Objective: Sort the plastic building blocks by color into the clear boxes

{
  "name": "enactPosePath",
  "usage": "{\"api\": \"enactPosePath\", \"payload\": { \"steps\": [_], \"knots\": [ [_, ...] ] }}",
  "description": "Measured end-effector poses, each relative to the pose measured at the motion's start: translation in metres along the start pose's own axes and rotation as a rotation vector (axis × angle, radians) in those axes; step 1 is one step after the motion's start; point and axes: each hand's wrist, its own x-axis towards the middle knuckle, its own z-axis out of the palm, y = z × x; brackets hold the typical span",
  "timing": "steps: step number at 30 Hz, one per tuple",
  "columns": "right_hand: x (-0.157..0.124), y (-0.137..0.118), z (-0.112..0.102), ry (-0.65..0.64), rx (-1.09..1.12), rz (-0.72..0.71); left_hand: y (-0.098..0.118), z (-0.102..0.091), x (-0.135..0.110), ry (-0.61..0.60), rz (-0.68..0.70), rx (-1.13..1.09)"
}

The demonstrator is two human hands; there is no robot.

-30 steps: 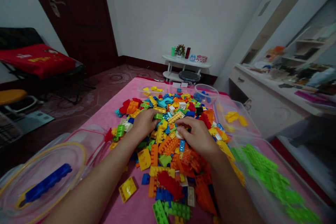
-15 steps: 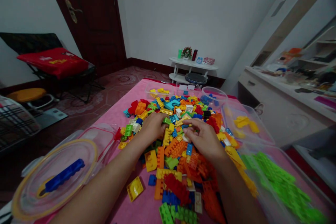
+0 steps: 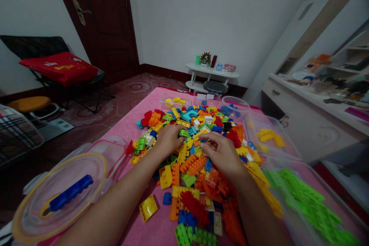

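A big heap of coloured toy bricks (image 3: 196, 161) covers the middle of the pink tablecloth (image 3: 129, 123). Both my hands rest in the heap near its centre. My left hand (image 3: 168, 138) is curled, its fingers pinching a small green brick (image 3: 183, 133). Just to its right, my right hand (image 3: 221, 153) has its fingers bent down among the bricks, closed on something I cannot make out. The two hands are a few centimetres apart.
A round clear bowl (image 3: 34, 215) at the front left holds a long blue brick (image 3: 70, 192). At the right, a clear tub (image 3: 305, 200) holds green bricks and another (image 3: 268, 134) holds yellow ones. A small clear bowl (image 3: 235, 103) with blue bricks stands at the back.
The view shifted a little at first, then held. My left hand has closed on a green brick and my right hand has curled tighter into the heap.
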Motion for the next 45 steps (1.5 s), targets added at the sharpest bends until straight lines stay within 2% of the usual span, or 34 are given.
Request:
{"api": "enactPosePath", "payload": {
  "steps": [8,13,16,18,21,25,28,30,33,35,37,39,41,43,45],
  "knots": [
    [0.000,-0.001,0.002,0.007,0.064,0.047,-0.006,0.000,0.002,0.047,0.008,-0.112],
    [-0.001,-0.011,0.003,-0.019,0.167,0.162,0.012,-0.009,-0.001,0.052,0.070,-0.555],
    [-0.001,-0.019,0.003,-0.041,0.369,0.200,0.025,-0.012,-0.004,0.025,0.080,-0.804],
    [-0.001,-0.024,0.003,-0.047,0.540,0.220,0.031,-0.012,-0.006,0.016,0.075,-0.879],
    [-0.002,-0.029,0.002,-0.038,0.672,0.245,0.039,-0.009,-0.013,0.019,0.118,-0.826],
    [-0.003,-0.025,0.005,0.007,0.658,0.213,0.052,-0.006,-0.025,0.053,0.269,-0.564],
    [-0.002,-0.020,0.007,0.091,0.622,0.201,0.059,-0.003,-0.032,0.018,0.350,-0.467],
    [-0.001,-0.020,0.004,0.157,0.643,0.197,0.061,0.001,-0.034,-0.006,0.356,-0.463],
    [-0.001,-0.025,-0.014,0.251,0.723,0.204,0.057,0.011,-0.034,-0.042,0.344,-0.491],
    [-0.005,-0.027,-0.037,0.329,0.737,0.195,0.052,0.017,-0.033,-0.082,0.361,-0.474],
    [-0.015,-0.026,-0.067,0.401,0.656,0.184,0.050,0.021,-0.032,-0.111,0.390,-0.424],
    [-0.030,-0.019,-0.098,0.460,0.463,0.213,0.050,0.020,-0.033,-0.120,0.418,-0.371],
    [-0.049,-0.007,-0.126,0.518,0.158,0.282,0.054,0.014,-0.035,-0.134,0.451,-0.334],
    [-0.068,0.011,-0.147,0.530,-0.210,0.389,0.060,0.007,-0.039,-0.173,0.510,-0.311],
    [-0.085,0.032,-0.159,0.487,-0.514,0.500,0.067,0.000,-0.047,-0.238,0.586,-0.315]
  ]
}}
